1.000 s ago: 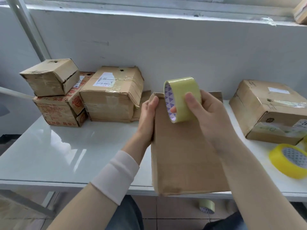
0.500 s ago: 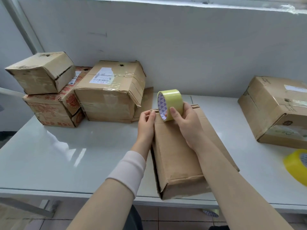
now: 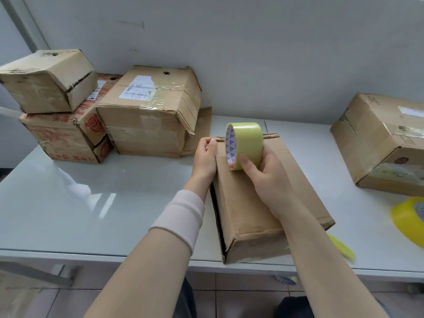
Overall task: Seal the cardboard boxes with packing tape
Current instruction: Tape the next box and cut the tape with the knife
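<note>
box (image 3: 257,203): matt creased cardboard | tape roll (image 3: 249,143): glossy plastic | table (image 3: 91,203): smooth, glossy

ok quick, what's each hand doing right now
Left hand: curled on the far left corner of the flat cardboard box, gripping it.
Right hand: closed around the tape roll, held on edge over the box's far end.

Single head-worn wide-angle view, looking forward and down from close above the table (image 3: 96,203) toward the wall (image 3: 252,53) behind it.
</note>
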`<state>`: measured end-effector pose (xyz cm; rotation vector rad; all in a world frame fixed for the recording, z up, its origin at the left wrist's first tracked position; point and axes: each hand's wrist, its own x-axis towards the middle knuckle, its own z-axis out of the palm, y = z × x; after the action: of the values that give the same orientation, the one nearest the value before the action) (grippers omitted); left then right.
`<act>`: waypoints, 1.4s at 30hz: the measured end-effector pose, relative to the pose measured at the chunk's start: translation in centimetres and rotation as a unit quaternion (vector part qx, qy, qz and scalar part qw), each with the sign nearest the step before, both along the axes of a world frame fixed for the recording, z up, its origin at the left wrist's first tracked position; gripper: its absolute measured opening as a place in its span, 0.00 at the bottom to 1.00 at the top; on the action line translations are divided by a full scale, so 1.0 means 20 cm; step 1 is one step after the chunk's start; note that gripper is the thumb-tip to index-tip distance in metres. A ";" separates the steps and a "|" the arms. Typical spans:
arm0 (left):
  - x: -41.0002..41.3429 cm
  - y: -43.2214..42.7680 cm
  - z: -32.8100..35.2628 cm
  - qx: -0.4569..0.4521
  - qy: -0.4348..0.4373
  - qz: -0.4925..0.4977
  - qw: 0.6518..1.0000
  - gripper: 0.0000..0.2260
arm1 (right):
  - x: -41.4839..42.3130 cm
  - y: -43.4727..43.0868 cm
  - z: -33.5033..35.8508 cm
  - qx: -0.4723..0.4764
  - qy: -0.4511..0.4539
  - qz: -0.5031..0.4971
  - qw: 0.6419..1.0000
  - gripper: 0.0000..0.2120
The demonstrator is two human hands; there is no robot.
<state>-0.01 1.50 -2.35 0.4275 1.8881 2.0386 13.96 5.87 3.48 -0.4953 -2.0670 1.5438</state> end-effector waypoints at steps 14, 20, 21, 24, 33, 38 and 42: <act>0.01 0.00 0.01 -0.015 0.016 0.020 1.000 0.05 | 0.42 -0.21 0.19 -0.049 -0.052 -0.020 0.997 0.24; 0.01 0.01 0.02 -0.019 0.013 0.019 1.000 0.05 | 0.48 -0.28 0.08 -0.052 -0.001 -0.030 0.998 0.12; 0.01 0.01 0.02 -0.019 0.015 0.019 1.000 0.05 | 0.48 -0.29 0.08 -0.050 -0.001 -0.035 0.998 0.12; 0.01 0.01 0.02 -0.022 0.022 0.020 0.999 0.05 | 0.51 -0.31 0.14 -0.056 -0.001 -0.064 0.996 0.17; 0.02 -0.01 0.00 -0.021 0.030 0.018 0.999 0.06 | 0.62 -0.36 0.22 -0.076 -0.075 -0.083 0.991 0.23; 0.03 0.01 -0.01 -0.023 0.027 0.013 0.999 0.06 | 0.64 -0.37 0.25 -0.114 -0.080 -0.106 0.985 0.23; 0.02 0.02 -0.01 -0.022 0.024 0.020 0.999 0.06 | 0.69 -0.38 0.22 -0.129 -0.100 -0.097 0.982 0.21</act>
<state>0.37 1.98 -2.50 0.4346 1.9805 2.0241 27.73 -1.78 7.91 -0.9548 -1.9002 1.7096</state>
